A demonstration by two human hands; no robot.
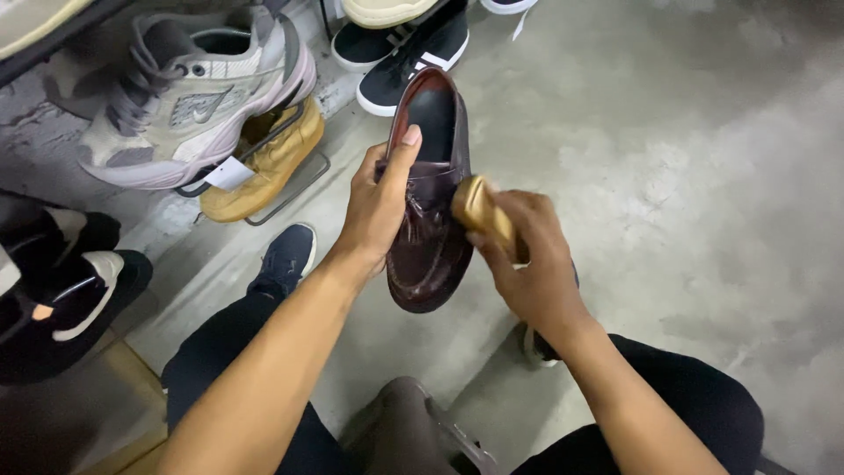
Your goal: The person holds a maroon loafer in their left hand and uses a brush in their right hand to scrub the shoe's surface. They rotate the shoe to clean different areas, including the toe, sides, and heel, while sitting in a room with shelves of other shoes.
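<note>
Gripping a dark burgundy loafer (430, 193) mid-air over the concrete floor (686, 176), the left hand (376, 207) steadies it while the right hand (527, 259), closed around a wooden brush (482, 209), presses against its right side.

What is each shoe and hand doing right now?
Dark red loafer: held up off the floor, toe toward the person.
Left hand: gripping the loafer's side, thumb up.
Right hand: closed on a wooden brush.
Wooden brush: pressed against the loafer.
Grey sneaker: resting on a wire rack, tag hanging.
Tan shoe: sitting under the sneaker.
Black sneakers: on the floor.
</note>
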